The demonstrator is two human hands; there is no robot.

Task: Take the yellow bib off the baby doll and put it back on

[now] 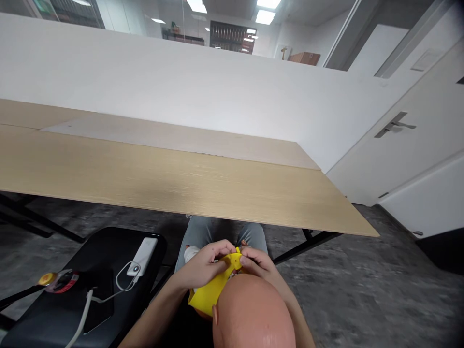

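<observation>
On my lap sits a bald doll (253, 314), its smooth head turned away from me. A yellow bib (208, 296) hangs over its front and one side. My left hand (206, 263) pinches the bib's upper edge between thumb and fingers. Close beside it, my right hand (260, 265) grips the same edge near a small yellow tab (238, 250). Both hands meet just beyond the doll's head. Most of the doll's body is hidden by the head, the bib and my arms.
A long wooden table (163, 179) stands before my knees. At my left, a black chair seat (123, 241) holds a white power bank (143, 256) with a cable, a dark phone (99, 302) and a bottle (61, 281). A white door (416, 154) is at the right.
</observation>
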